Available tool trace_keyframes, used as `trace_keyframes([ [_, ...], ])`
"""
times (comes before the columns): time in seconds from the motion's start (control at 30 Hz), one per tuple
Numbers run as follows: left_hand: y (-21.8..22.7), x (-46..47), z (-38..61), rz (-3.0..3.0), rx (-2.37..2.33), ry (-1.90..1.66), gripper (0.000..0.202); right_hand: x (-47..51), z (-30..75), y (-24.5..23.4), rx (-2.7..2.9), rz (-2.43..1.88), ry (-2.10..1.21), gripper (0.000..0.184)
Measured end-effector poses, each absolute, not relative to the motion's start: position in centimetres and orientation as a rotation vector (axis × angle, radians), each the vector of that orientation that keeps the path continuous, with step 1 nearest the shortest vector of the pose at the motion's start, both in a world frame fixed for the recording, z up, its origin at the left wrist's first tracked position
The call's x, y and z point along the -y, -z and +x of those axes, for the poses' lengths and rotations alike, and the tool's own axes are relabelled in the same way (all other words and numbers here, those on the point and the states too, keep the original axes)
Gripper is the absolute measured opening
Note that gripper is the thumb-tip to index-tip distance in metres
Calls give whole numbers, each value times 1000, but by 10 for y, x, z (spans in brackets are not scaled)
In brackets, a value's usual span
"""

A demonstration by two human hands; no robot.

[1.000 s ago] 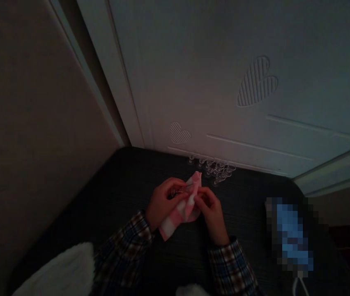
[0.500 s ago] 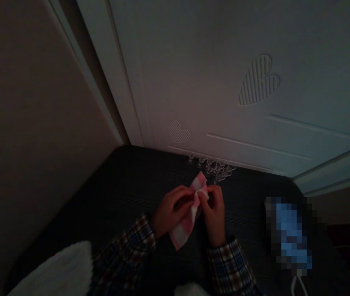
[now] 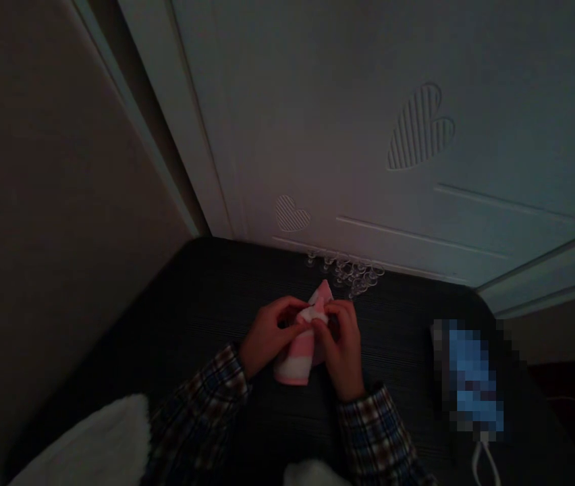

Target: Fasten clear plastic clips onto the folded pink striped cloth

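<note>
A small pink-and-white striped cloth point(image 3: 295, 361) is bunched between my two hands above the dark table. My left hand point(image 3: 270, 335) pinches it from the left, thumb and fingers closed on the gathered middle. From the right, my right hand point(image 3: 342, 347) grips the same bunched part with thumb and forefinger. One pointed end of the cloth sticks up away from me, while the other hangs down toward me. Whether anything is wrapped inside the folds, I cannot tell.
Several small clear ringed pieces point(image 3: 353, 273) lie heaped at the table's back edge, against a white panel point(image 3: 318, 135) with raised hearts. A pixelated blue device point(image 3: 472, 374) with a white loop lies on the dark table point(image 3: 191, 290) at right. White fluffy fabric point(image 3: 95, 439) shows lower left.
The cloth's lower end has swung and now hangs straighter down and shorter. Both hands have shifted slightly left in view, still pinching the cloth.
</note>
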State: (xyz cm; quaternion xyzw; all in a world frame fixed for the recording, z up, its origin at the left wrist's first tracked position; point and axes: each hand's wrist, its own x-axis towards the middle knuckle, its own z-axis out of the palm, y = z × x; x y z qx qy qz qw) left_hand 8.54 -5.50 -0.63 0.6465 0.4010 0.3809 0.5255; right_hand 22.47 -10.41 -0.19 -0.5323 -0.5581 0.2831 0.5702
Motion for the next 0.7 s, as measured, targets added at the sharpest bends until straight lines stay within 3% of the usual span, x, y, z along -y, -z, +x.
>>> trace_keyframes([
  [0.2, -1, 58, 83, 1805, -1092, -939, 22, 102, 223, 8, 1230, -1321, -758, 18],
  [0.33, -6, 59, 83, 1895, -1090, -966, 23, 99, 223, 13, 1249, -1407, -817, 14],
  [0.7, -3, 54, 80, 1558, -769, -924, 32, 102, 225, 7, 1271, -1264, -825, 10],
])
